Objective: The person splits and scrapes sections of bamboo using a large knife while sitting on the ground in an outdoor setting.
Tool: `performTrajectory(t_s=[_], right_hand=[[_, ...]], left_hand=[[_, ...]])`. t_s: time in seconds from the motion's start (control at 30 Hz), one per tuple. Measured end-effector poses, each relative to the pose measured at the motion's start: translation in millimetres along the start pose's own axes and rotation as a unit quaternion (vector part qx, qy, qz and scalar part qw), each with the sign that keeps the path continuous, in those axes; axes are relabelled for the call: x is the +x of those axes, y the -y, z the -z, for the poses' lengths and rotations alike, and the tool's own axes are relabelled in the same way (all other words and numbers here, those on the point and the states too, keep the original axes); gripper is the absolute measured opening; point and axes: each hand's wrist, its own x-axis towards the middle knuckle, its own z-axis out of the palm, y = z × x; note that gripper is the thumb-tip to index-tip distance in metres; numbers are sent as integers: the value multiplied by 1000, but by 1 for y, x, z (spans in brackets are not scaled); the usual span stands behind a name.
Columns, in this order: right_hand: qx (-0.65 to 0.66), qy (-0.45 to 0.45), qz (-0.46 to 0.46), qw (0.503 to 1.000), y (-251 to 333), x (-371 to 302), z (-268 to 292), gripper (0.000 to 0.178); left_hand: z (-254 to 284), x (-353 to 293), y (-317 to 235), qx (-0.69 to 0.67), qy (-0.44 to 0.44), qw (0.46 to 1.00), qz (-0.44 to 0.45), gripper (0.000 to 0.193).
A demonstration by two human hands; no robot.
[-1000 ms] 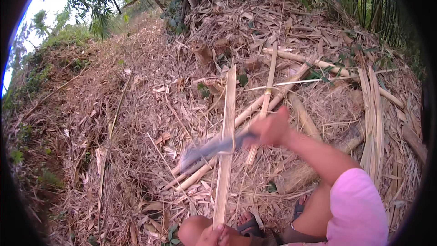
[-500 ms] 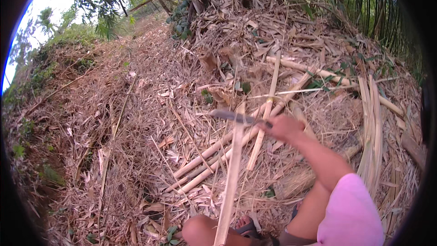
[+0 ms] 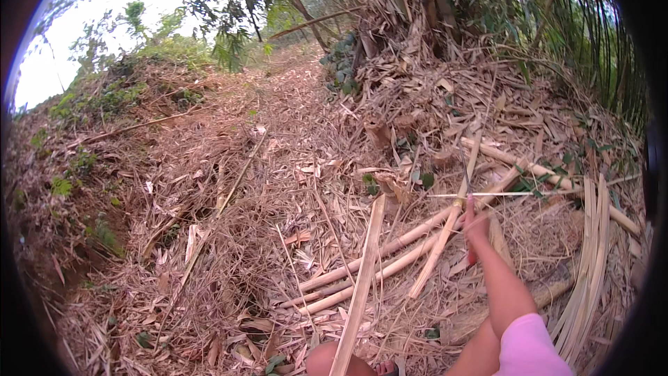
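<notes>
My right hand (image 3: 476,226) is closed around the handle of a large knife (image 3: 472,257). A reddish part of the handle shows below my fist, and the thin blade points up and away, hard to make out against the bamboo behind it. A long split bamboo strip (image 3: 362,285) rises from the lower edge beside my knee, its cut end up and apart from the knife. My left hand is out of the picture. Past my right hand, a pale bamboo slat (image 3: 445,240) lies across several bamboo poles (image 3: 396,242).
A bundle of split strips (image 3: 591,257) curves along the right side. Cut stumps (image 3: 379,132) stick up from dry leaf litter ahead. A bamboo clump (image 3: 431,7) stands at the back, and a thicker log (image 3: 473,320) lies near my right leg.
The knife has left the bamboo strip and swung to the right, its blade turning from pointing left to pointing upward. The head view has shifted up and left.
</notes>
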Motion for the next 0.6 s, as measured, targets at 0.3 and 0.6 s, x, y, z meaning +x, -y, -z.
performTrajectory(t_s=[0.3,0.6], right_hand=[[322,308,-332,831,91,-142,-37,54],[310,311,-203,875,89,-136,-24,27]], left_hand=[[-33,40,-56,-39,117,986,112,31],[-49,55,-51,-98,206,972,63,34]])
